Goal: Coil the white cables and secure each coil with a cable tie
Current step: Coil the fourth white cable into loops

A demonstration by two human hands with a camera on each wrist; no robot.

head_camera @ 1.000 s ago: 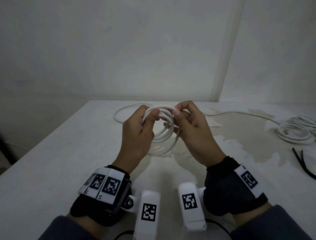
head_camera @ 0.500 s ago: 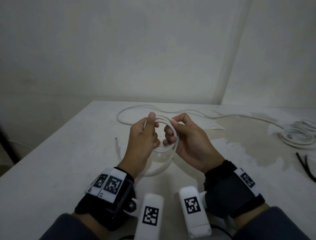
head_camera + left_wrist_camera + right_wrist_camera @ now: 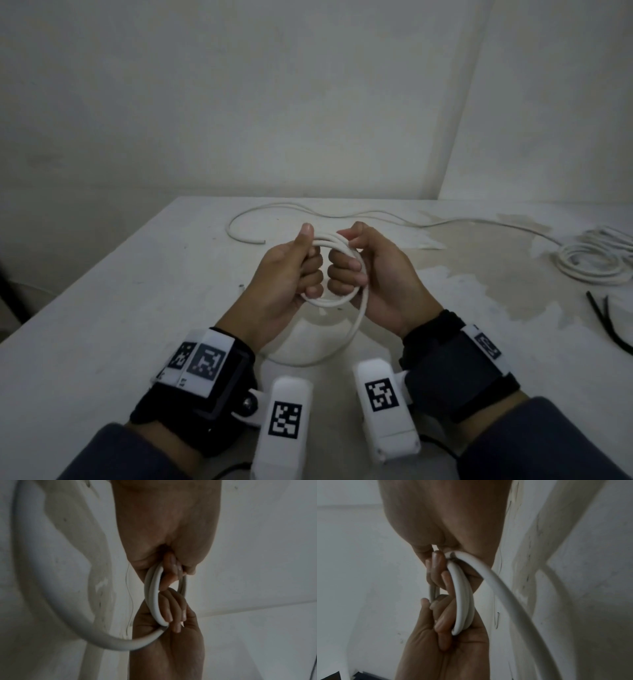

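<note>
White cable coil (image 3: pixel 337 270) held upright above the worktop's (image 3: pixel 102 308) middle
Left hand (image 3: pixel 284 274) and right hand (image 3: pixel 380 277) both curl round its opposite sides; the loose tail (image 3: pixel 346 342) drops from the right side toward the near edge

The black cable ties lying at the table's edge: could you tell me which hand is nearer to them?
Right. The right hand holds the white cable coil at mid-table, on the black cable ties' side; the left hand is beyond it.
</note>
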